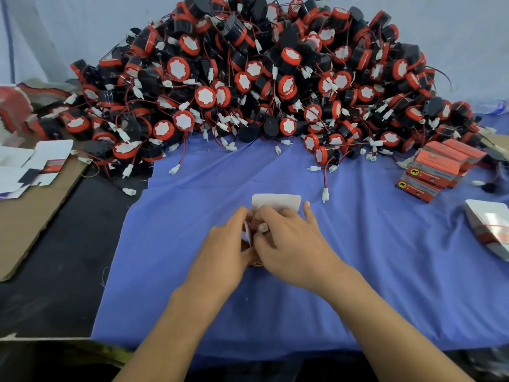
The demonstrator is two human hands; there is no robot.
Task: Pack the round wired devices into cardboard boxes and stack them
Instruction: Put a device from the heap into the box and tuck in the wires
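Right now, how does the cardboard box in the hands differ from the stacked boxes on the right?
The box in the hands has a white flap standing open; the stacked boxes are closed, orange tops showing. The left hand and right hand hold the box in the hands mid blue cloth; the stacked boxes sit untouched beside the device pile. Both seem to carry a yellow mark.

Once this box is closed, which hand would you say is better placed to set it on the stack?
Probably the right hand: the stack of packed boxes sits on that side, while the left hand would cross over. Both grip the box.
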